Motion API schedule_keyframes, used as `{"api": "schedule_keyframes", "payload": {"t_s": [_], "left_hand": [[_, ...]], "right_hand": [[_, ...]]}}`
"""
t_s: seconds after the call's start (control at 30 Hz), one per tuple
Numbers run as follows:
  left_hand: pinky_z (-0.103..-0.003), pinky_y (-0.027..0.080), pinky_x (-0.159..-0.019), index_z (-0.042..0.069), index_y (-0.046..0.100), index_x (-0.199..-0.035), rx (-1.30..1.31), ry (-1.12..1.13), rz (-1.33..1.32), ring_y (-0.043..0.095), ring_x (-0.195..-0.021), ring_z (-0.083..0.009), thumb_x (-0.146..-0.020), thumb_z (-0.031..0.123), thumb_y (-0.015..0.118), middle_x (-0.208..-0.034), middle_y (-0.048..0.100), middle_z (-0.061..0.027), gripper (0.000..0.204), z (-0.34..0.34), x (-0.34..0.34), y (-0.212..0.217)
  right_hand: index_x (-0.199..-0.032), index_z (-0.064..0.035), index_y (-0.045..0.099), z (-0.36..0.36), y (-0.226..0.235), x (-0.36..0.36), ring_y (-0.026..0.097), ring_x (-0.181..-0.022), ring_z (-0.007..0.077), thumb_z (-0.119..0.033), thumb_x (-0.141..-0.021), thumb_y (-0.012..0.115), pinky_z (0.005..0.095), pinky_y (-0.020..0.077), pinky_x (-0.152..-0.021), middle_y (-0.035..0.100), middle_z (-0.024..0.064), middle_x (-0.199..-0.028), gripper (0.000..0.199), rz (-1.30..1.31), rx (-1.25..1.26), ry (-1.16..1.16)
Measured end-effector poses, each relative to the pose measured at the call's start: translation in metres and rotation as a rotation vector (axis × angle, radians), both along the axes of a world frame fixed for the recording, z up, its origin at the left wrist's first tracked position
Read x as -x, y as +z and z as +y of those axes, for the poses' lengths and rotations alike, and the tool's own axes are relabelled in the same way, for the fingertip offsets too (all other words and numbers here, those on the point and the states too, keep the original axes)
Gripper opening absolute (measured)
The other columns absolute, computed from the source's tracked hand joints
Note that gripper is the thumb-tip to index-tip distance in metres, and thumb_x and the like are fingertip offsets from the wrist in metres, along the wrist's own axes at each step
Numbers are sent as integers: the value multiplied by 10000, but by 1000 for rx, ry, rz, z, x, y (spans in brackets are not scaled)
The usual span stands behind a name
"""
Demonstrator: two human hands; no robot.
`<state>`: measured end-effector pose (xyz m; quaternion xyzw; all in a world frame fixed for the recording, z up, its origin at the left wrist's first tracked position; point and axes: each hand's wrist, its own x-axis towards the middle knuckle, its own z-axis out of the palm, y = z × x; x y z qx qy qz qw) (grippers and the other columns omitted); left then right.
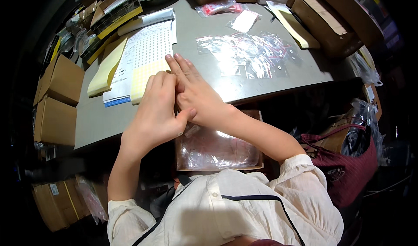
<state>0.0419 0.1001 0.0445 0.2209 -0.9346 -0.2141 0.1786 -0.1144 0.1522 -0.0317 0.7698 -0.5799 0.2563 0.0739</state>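
Note:
My left hand (pixel 159 107) and my right hand (pixel 193 89) meet over the front edge of the table. The left fingers are curled closed against the right hand, and a small pale spot sits near the base of the left thumb. On my right hand several fingers stretch forward, while the rest bend in as if pinching; whatever lies between the hands is hidden. Just beyond them is a label sheet (pixel 152 43) with rows of small dots and a bare yellow lower part. Below them, an open carton (pixel 177 159) at my lap holds clear plastic bags (pixel 217 152).
Small clear zip bags (pixel 248 52), some with white round stickers, spread over the grey table (pixel 98 120). Red-filled bags (pixel 220 6) and brown cartons (pixel 328 28) stand behind. A cardboard box (pixel 56 100) is at left; a maroon bag (pixel 348 163) hangs at right.

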Motion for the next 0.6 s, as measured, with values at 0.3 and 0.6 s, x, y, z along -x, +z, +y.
{"api": "schedule_keyframes", "payload": {"t_s": [0.3,0.6], "left_hand": [[-448,454,-960,4,552,-1120,55,9,11,526,-1070,-382,-731,178,847,-1110,566,-174,518,-1,2,-3],[-456,457,-944,-28,549,-1112,177,-37,67,528,-1057,-400,-743,148,826,-1106,557,-199,494,-3,3,-1]], "right_hand": [[-1523,139,423,-4,-7,-1,125,-1621,472,-170,-934,506,536,138,-1326,157,334,-1718,670,-22,26,-9],[-1496,151,457,-3,-4,-1,109,-1625,469,-180,-934,512,532,129,-1328,141,341,-1719,654,11,35,-31]]}}
